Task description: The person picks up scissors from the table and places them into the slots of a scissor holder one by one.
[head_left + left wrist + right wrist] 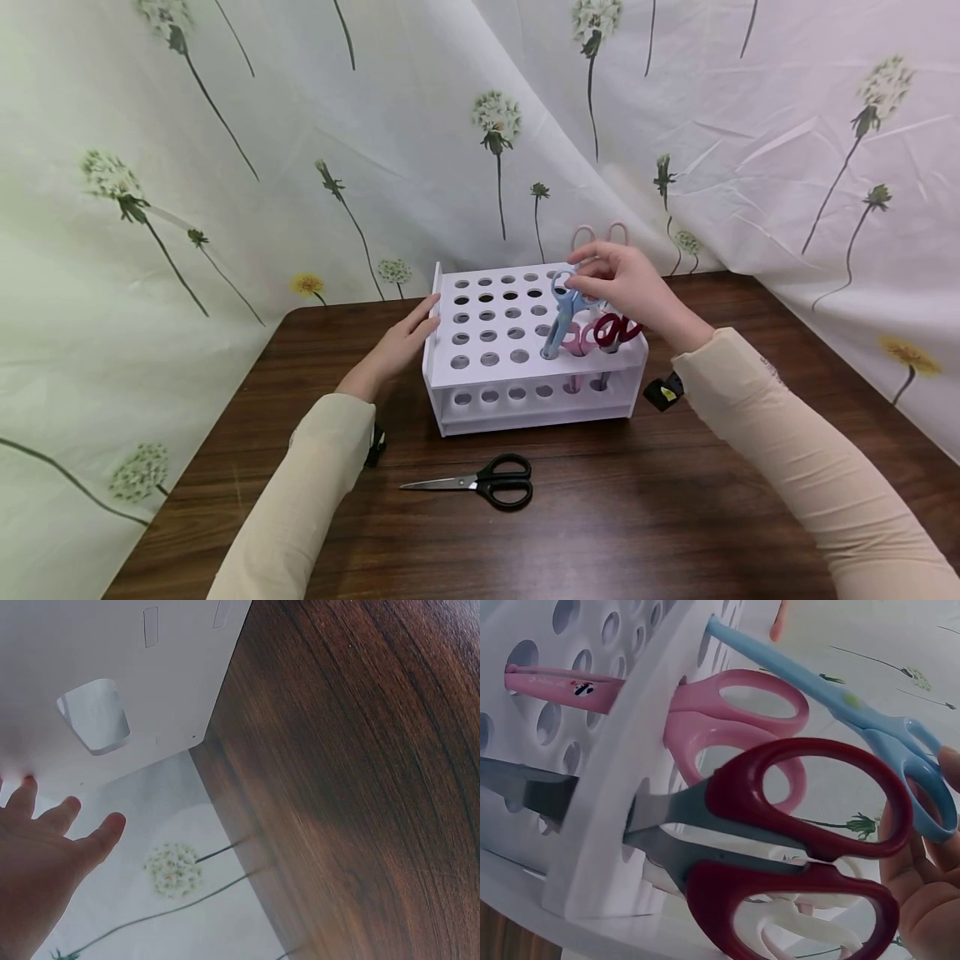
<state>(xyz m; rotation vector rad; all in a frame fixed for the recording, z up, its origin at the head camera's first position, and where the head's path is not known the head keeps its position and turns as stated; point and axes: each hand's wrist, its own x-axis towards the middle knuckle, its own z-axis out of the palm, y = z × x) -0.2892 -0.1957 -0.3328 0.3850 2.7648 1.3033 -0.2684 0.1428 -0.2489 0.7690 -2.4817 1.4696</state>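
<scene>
My right hand (630,287) pinches the handles of light blue scissors (847,705) above the right part of a white rack (474,350) full of round holes. The blue scissors tilt, their tip at a front-row hole. Next to them in that row, pink scissors (697,724) and dark red-handled scissors (832,754) stand with blades down through the holes. White-handled scissors (780,922) show partly behind the red handles in the right wrist view. My left hand (401,342) rests its extended fingers against the rack's left side panel (45,660).
Black-handled scissors (504,492) lie on the dark wooden table (585,508) in front of the rack, tips pointing left. Pale pink handles (618,228) rise at the rack's back right. A dandelion-print cloth (420,125) hangs behind and along the sides.
</scene>
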